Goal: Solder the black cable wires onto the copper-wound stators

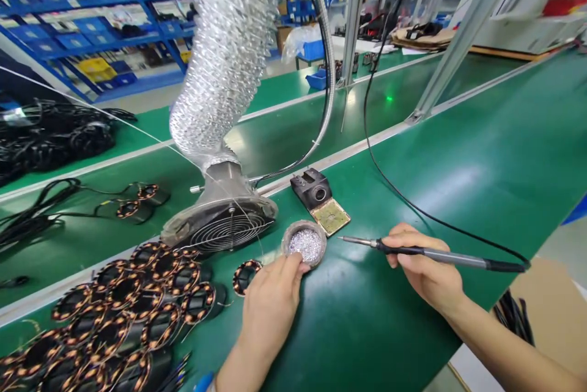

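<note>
My right hand (424,266) holds a soldering iron (440,255) by its dark handle, the metal tip pointing left. My left hand (273,294) pinches the near rim of a small round dish (303,244) filled with silvery bits. Just behind the dish stands a black iron holder (313,189) with a yellowish sponge tray (331,216) attached. A single wound copper coil ring (245,276) lies left of the dish, beside my left hand. The iron's tip is a little to the right of the dish and apart from it.
Many black coil rings (123,288) cover the green bench (367,325) at lower left. A fume extractor hood (224,214) on a silver duct (229,55) stands behind them. The iron's black cable (398,190) arcs over the right side. Metal frame posts and blue shelves stand farther back.
</note>
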Demonstrator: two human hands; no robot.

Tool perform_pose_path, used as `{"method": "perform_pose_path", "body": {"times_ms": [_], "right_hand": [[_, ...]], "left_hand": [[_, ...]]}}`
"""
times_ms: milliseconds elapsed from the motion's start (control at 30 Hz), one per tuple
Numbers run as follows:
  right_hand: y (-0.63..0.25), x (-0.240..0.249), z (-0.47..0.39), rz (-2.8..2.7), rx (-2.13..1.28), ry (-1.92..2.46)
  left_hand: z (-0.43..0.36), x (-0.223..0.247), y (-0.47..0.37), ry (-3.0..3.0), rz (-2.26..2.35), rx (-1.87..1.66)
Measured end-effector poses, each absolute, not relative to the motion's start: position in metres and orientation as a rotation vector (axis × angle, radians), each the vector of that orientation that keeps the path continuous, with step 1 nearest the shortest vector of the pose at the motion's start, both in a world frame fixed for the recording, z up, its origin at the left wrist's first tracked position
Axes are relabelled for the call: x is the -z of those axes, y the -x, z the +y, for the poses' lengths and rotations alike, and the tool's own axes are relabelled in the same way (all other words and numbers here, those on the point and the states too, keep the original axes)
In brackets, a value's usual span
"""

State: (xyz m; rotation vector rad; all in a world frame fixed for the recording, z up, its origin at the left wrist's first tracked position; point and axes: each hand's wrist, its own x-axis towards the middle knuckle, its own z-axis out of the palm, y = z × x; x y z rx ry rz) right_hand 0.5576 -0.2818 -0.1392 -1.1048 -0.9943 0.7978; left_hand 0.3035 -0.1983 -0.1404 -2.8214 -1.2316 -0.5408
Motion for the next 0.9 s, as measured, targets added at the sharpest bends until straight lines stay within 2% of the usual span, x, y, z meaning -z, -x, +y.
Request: {"method": "perform_pose_path", "body": {"times_ms": [200,367,467,600,800,900], "right_hand": [[-0.561,0.132,-0.269,-1.923,-0.263,0.987],[-0.577,0.133,-0.274,-2.067,-0.106,0.919],[-0.587,0.129,-0.272,-1.897,-0.205,1.016],[-0.596,0.134,-0.255,-1.224,-0.584,1.321],[-0.598,0.146,-0.224,-0.907,-0.81,1.408],[-0.595,0.145,-0.219,-0.864,-0.849,1.449]], "left_hand": [[-0.2,0.139,-0.306,2.778,-1.222,0.571],[-0.195,0.134,-0.303,2.723,-1.239,0.557],[-0.198,0.125,-0.305,2.616,-1.242,0.601],[-0.213,0.114,-0.335,2.648,-1.161,0.563],[-0.21,0.112,-0.399,2.858,-1.318,-0.236],[-0.201,0.112,-0.406,2.858,-1.365,-0.431]]}}
